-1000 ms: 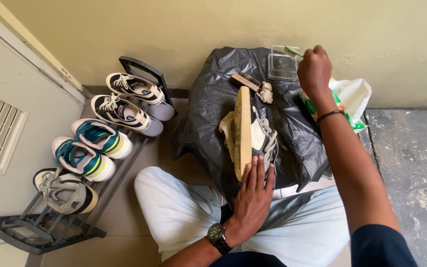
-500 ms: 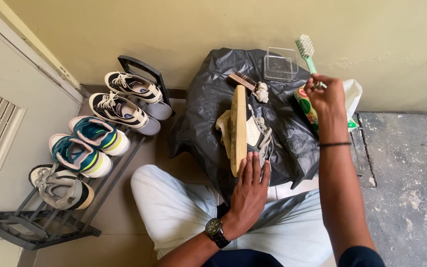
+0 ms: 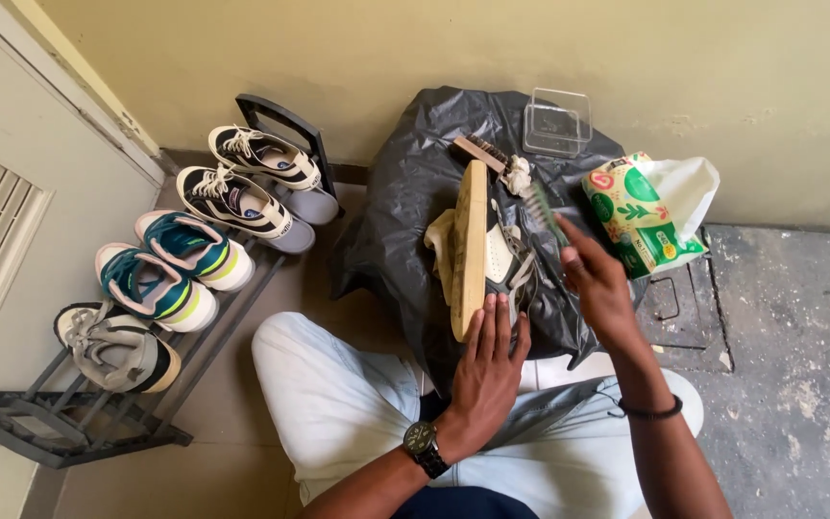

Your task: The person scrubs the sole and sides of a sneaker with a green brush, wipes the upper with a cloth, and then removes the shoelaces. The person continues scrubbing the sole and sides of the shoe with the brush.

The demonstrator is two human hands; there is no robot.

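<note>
Head view, looking down at my lap.

Left hand: flat, fingers together, pressed against the heel end of the sneaker — not gripping, just steadying it.

Sneaker: tipped on its side, tan sole facing left, white and dark upper facing right, lying on the black plastic bag spread in front of my knees.

Right hand: fingers closed around the handle of a green toothbrush; it's blurry, bristle end up by the sneaker's toe, just beside the upper. Can't tell if it's touching.

Also on the bag: a small wooden brush with a crumpled whitish rag next to it, and a clear plastic box up near the wall.

Right of the bag: a green-patterned packet in a white bag, sitting on the floor just beside my right hand.

Left side: dark metal shoe rack with five sneakers on it — well apart from where I'm working.

Extras: watch on my left wrist, thin dark band on my right.
</note>
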